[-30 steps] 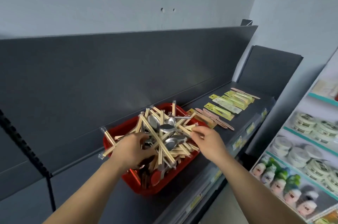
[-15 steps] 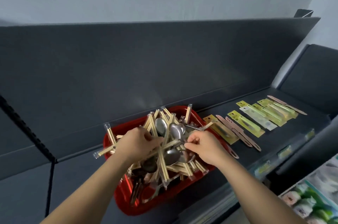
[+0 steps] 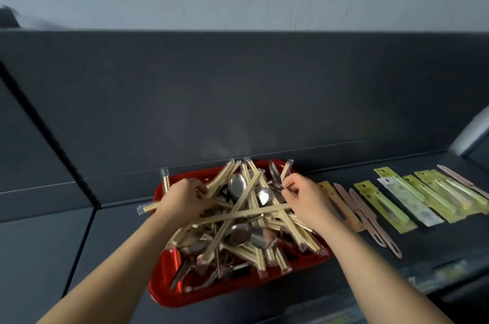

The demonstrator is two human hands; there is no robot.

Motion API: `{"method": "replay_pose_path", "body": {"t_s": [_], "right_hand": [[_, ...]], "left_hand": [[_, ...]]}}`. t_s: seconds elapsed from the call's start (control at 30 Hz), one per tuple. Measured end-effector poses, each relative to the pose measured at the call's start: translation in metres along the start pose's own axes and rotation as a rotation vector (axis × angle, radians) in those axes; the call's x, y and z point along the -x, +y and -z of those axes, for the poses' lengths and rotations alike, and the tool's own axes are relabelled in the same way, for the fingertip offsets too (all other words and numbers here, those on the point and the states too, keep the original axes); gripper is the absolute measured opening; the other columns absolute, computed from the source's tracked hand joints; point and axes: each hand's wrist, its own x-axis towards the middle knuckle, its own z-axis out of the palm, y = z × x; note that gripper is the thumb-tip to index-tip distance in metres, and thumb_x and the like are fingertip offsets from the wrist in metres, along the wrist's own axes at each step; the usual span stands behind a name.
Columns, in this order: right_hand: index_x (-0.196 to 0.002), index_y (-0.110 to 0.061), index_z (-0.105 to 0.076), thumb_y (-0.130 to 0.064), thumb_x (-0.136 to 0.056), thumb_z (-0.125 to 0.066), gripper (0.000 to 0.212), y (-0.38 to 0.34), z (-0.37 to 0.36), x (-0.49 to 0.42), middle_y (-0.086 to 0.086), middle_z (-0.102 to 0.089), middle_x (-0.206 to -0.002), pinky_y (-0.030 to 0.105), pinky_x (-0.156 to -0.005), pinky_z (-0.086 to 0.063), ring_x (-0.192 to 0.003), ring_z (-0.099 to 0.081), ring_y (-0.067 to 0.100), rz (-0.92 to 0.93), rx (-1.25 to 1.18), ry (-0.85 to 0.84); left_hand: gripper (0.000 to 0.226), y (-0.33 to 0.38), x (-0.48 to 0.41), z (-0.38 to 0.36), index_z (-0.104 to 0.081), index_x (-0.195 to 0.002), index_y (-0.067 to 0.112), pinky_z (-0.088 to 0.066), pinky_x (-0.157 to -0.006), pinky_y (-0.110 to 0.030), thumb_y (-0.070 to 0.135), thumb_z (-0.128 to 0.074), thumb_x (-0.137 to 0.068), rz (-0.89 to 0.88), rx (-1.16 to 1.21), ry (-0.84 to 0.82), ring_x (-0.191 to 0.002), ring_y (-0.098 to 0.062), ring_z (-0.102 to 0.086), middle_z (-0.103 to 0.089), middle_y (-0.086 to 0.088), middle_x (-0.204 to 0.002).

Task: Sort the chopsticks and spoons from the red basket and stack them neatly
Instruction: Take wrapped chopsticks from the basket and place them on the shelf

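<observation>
1. The red basket (image 3: 201, 294) sits on the dark shelf (image 3: 436, 241), heaped with wrapped chopsticks (image 3: 254, 183) and metal spoons (image 3: 237, 187).
2. We see the left hand (image 3: 182, 199) curled round chopsticks at the pile's left.
3. The right hand (image 3: 307, 199) seems to pinch 1 of the spoons by its handle.
4. Flat packets (image 3: 383, 204) lie right of the basket.

Passable over shelf (image 3: 113, 239) left of left hand (image 3: 182, 202). Blocked right of right hand (image 3: 307, 202) by packets (image 3: 391, 204), beyond both by back panel (image 3: 238, 98), between by chopsticks (image 3: 246, 214), spoons (image 3: 237, 187).
</observation>
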Motion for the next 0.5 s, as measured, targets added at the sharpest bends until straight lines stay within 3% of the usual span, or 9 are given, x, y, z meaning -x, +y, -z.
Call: {"method": "replay_pose_path", "body": {"t_s": [0.07,0.17,0.27,0.4,0.5], "right_hand": [[-0.101,-0.034,-0.058,-0.026,-0.090,-0.062,0.014,0.002,-0.002,-0.002,-0.017,-0.060,-0.098,0.027,-0.068,-0.053,-0.079,-0.059,0.003,0.008,0.023,-0.035],[-0.113,-0.032,-0.060,-0.026,-0.088,-0.066,0.027,0.004,-0.007,-0.004,-0.019,-0.058,-0.102,0.023,-0.069,-0.049,-0.086,-0.058,0.003,0.032,-0.004,-0.083],[-0.116,-0.031,-0.062,-0.021,-0.090,-0.064,0.028,0.008,-0.009,-0.007,-0.017,-0.060,-0.101,0.020,-0.071,-0.048,-0.086,-0.057,-0.001,0.052,-0.025,-0.128],[-0.113,-0.029,-0.067,-0.022,-0.087,-0.068,0.027,0.015,-0.004,-0.011,-0.021,-0.059,-0.090,0.024,-0.077,-0.051,-0.088,-0.060,0.001,0.002,-0.127,-0.172],[-0.109,-0.032,-0.068,-0.025,-0.083,-0.071,0.027,0.018,-0.003,-0.011,-0.017,-0.064,-0.095,0.031,-0.084,-0.055,-0.092,-0.063,0.004,0.010,-0.155,-0.192]], "left_hand": [[0.031,0.001,0.005,-0.001,-0.064,-0.095,0.025,-0.044,-0.052,-0.021,0.043,-0.078,-0.073,-0.009,0.007,-0.002,-0.066,-0.004,-0.059,-0.062,0.012,-0.078],[0.032,0.005,0.012,-0.004,-0.060,-0.094,0.031,-0.039,-0.048,-0.021,0.043,-0.078,-0.070,-0.028,0.012,-0.021,-0.062,-0.005,-0.060,-0.062,0.012,-0.075],[0.025,0.010,0.016,-0.008,-0.061,-0.088,0.027,-0.044,-0.050,-0.023,0.037,-0.078,-0.072,-0.045,-0.009,-0.026,-0.064,-0.011,-0.062,-0.064,0.009,-0.075],[0.043,0.021,0.020,-0.011,-0.064,-0.087,0.028,-0.042,-0.051,-0.015,0.059,-0.080,-0.062,-0.082,0.034,-0.067,-0.066,-0.003,-0.061,-0.066,0.013,-0.076],[0.041,0.031,0.021,-0.016,-0.066,-0.088,0.024,-0.053,-0.055,-0.026,0.055,-0.081,-0.063,-0.106,-0.089,-0.129,-0.066,-0.009,-0.063,-0.067,0.009,-0.075]]}}
